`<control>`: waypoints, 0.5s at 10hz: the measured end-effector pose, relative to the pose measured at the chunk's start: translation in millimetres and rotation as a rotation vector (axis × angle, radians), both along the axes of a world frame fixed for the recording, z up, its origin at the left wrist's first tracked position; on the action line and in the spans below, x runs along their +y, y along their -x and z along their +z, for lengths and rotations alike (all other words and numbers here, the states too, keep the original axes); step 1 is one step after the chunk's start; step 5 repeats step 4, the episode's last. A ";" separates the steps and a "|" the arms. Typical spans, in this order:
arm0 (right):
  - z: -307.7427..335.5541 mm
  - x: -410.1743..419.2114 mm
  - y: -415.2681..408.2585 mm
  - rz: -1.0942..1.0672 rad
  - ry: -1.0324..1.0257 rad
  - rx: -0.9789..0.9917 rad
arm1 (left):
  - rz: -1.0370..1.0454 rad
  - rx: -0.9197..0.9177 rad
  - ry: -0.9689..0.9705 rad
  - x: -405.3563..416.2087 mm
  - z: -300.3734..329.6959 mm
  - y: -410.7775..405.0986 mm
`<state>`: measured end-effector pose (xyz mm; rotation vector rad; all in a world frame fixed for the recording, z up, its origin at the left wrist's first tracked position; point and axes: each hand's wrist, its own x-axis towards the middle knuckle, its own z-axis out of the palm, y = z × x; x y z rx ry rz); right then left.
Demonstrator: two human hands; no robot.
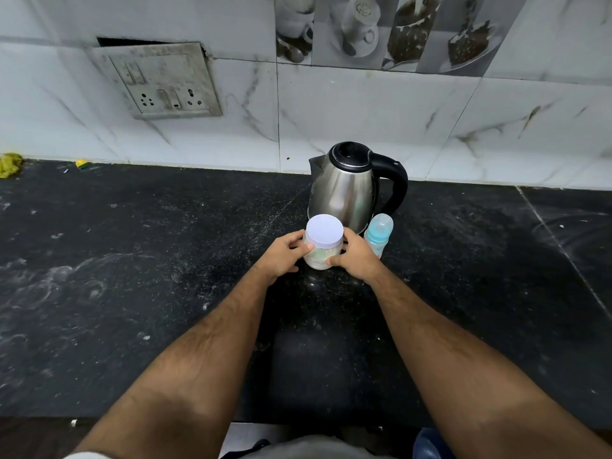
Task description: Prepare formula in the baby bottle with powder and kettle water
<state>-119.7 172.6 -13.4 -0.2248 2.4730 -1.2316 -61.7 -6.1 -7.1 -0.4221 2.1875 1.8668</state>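
Note:
A clear powder jar (pixel 323 246) with a white lid stands on the black counter (pixel 149 260), near its middle. My left hand (pixel 281 256) grips the jar's left side and my right hand (pixel 356 256) grips its right side. The lid is on. Just behind the jar stands a steel kettle (pixel 344 190) with a black handle and a closed lid. A baby bottle (pixel 379 235) with a blue collar and clear cap stands to the right of the jar, close to my right hand.
A tiled wall (pixel 331 104) runs along the counter's back edge, with a socket panel (pixel 159 81) at upper left. A yellow-green cloth (pixel 10 164) lies at the far left by the wall. White powder dust streaks the counter.

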 end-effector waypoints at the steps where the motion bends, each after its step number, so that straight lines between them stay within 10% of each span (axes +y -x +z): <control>1: -0.5 -0.6 -3.8 -0.005 -0.017 0.016 | 0.011 0.002 0.009 1.2 -1.7 -1.8; 5: 17.4 6.9 -46.3 -0.128 -0.056 0.045 | 0.145 0.039 0.154 0.3 -17.9 -23.2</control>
